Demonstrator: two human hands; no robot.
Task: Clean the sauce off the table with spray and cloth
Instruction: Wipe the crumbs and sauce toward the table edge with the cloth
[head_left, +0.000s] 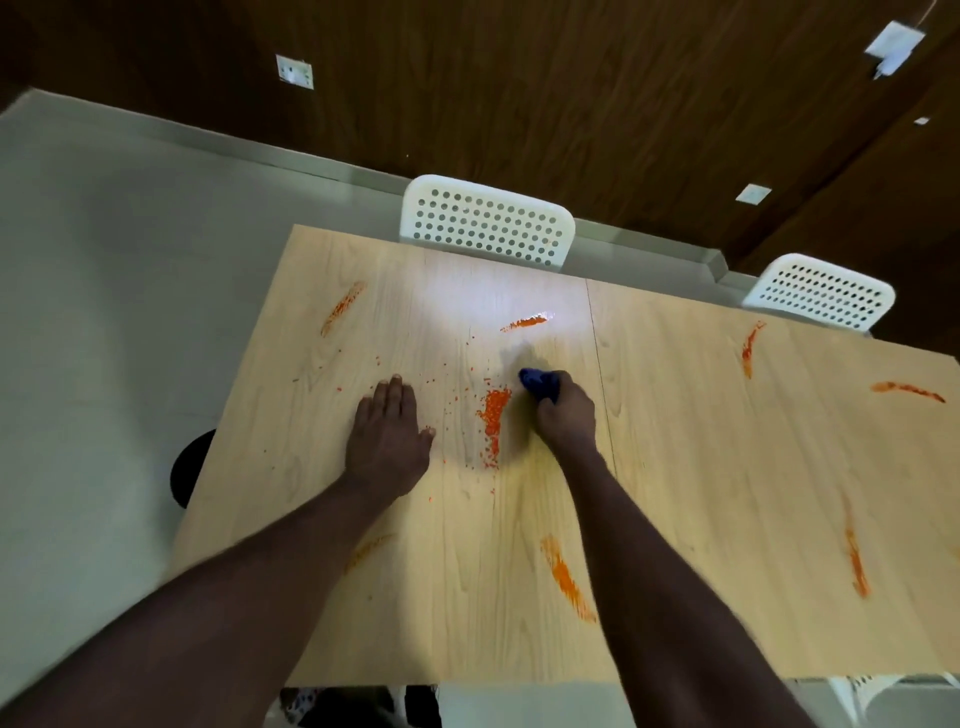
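A light wooden table (701, 447) carries several orange-red sauce smears. A beaded patch of sauce (492, 415) lies in the middle, between my hands. My right hand (566, 415) is shut on a bunched blue cloth (537, 384) and presses it on the table just right of that patch. My left hand (389, 436) lies flat on the table, fingers apart, to the left of the patch. More streaks of sauce lie at the far left (343, 307), far middle (524, 323), right (750, 345), far right (906, 391) and near edge (566, 577). No spray bottle is in view.
Two white perforated chairs stand at the table's far side, one (488, 223) in the middle and one (821, 293) at the right. A dark round object (189, 467) sits on the floor by the table's left edge. A dark wood wall rises behind.
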